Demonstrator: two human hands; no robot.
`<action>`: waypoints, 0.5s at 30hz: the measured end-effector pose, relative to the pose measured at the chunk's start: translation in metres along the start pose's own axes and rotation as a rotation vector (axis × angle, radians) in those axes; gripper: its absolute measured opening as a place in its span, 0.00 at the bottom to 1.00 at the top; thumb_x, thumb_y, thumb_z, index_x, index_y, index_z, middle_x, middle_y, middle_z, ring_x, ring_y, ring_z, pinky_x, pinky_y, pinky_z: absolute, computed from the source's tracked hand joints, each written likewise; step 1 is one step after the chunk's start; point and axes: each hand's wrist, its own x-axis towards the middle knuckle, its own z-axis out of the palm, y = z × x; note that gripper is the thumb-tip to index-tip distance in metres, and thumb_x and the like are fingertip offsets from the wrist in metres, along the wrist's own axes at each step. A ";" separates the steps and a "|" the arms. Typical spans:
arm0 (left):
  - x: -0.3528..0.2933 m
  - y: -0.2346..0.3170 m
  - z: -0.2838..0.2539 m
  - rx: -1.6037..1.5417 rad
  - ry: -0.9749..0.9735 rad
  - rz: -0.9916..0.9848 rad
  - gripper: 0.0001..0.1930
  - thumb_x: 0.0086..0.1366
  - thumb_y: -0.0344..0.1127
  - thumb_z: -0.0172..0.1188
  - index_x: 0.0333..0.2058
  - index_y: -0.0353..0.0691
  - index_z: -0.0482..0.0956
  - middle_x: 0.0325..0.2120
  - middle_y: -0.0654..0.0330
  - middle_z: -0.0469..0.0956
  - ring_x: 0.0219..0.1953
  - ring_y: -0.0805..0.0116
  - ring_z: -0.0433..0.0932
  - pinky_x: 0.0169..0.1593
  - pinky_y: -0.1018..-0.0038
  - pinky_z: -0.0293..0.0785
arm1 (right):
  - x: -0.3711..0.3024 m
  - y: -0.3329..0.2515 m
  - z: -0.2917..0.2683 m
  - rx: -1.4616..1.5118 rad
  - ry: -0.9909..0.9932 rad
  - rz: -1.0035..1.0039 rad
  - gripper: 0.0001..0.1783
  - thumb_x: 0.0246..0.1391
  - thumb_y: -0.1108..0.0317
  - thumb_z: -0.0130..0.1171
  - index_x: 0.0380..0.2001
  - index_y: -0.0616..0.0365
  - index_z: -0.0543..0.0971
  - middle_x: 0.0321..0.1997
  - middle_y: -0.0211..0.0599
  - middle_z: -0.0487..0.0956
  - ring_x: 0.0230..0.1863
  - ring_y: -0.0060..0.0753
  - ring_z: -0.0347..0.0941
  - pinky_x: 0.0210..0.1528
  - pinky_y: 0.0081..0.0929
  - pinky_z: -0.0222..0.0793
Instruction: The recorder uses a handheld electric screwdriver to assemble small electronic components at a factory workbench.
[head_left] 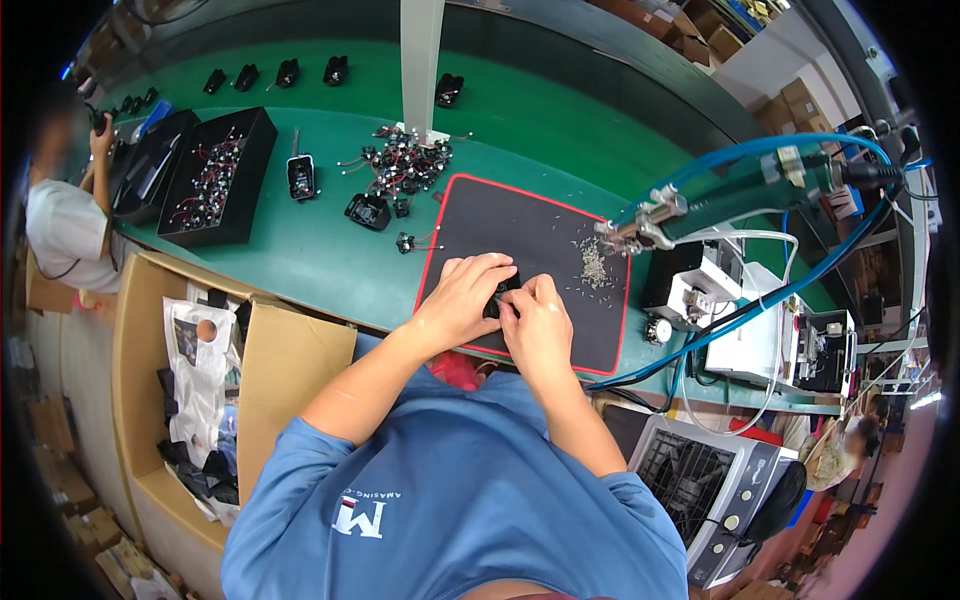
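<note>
Over the near part of a black mat with a red border, both of my hands close around a small black plastic housing. My left hand grips it from the left, fingers curled over its far side. From the right, my right hand pinches at the same piece with bent fingers. Much of the housing is hidden by my fingers. A heap of small metal screws lies on the mat to the right. Left of the mat are a small wired part and an open black housing.
A pile of wired parts lies beyond the mat, near a white post. A black bin holds more. A green power screwdriver with blue hoses reaches in from the right. An open cardboard box stands at left; a person works beyond.
</note>
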 end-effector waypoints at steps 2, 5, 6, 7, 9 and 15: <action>0.000 -0.002 0.000 -0.040 0.012 0.004 0.38 0.49 0.34 0.78 0.60 0.40 0.73 0.58 0.54 0.74 0.61 0.53 0.73 0.60 0.56 0.65 | 0.004 -0.001 -0.010 -0.045 -0.025 -0.013 0.08 0.51 0.71 0.70 0.35 0.58 0.85 0.41 0.37 0.76 0.41 0.45 0.79 0.43 0.43 0.77; 0.001 0.002 -0.003 -0.106 -0.001 -0.039 0.35 0.50 0.37 0.79 0.57 0.42 0.75 0.60 0.56 0.74 0.61 0.53 0.73 0.60 0.57 0.65 | 0.011 -0.003 -0.050 0.036 0.055 -0.091 0.13 0.51 0.68 0.72 0.41 0.58 0.85 0.41 0.41 0.79 0.42 0.48 0.78 0.45 0.39 0.77; 0.001 0.001 -0.006 -0.098 0.004 -0.039 0.35 0.50 0.37 0.79 0.57 0.42 0.75 0.60 0.56 0.74 0.61 0.53 0.73 0.60 0.57 0.65 | 0.020 -0.005 -0.071 0.063 0.195 -0.162 0.16 0.52 0.68 0.74 0.43 0.58 0.84 0.40 0.41 0.80 0.41 0.45 0.78 0.45 0.35 0.77; 0.001 0.001 -0.008 -0.076 0.013 -0.026 0.34 0.50 0.39 0.79 0.55 0.42 0.75 0.60 0.56 0.73 0.61 0.54 0.73 0.59 0.58 0.64 | 0.029 -0.011 -0.093 0.119 0.303 -0.112 0.21 0.53 0.70 0.74 0.49 0.61 0.81 0.42 0.40 0.79 0.40 0.39 0.77 0.45 0.33 0.77; 0.000 0.003 -0.009 -0.069 0.034 -0.004 0.28 0.51 0.43 0.79 0.47 0.44 0.77 0.60 0.57 0.73 0.59 0.54 0.73 0.58 0.60 0.63 | 0.054 -0.009 -0.124 0.163 0.593 -0.118 0.33 0.56 0.72 0.72 0.62 0.66 0.70 0.52 0.43 0.76 0.47 0.35 0.75 0.53 0.33 0.73; -0.002 0.002 -0.011 -0.054 0.005 -0.018 0.21 0.51 0.42 0.79 0.40 0.45 0.78 0.60 0.55 0.74 0.57 0.53 0.74 0.57 0.59 0.63 | 0.145 -0.007 -0.157 0.617 0.684 -0.075 0.30 0.67 0.57 0.65 0.62 0.67 0.70 0.49 0.40 0.80 0.45 0.29 0.76 0.49 0.27 0.72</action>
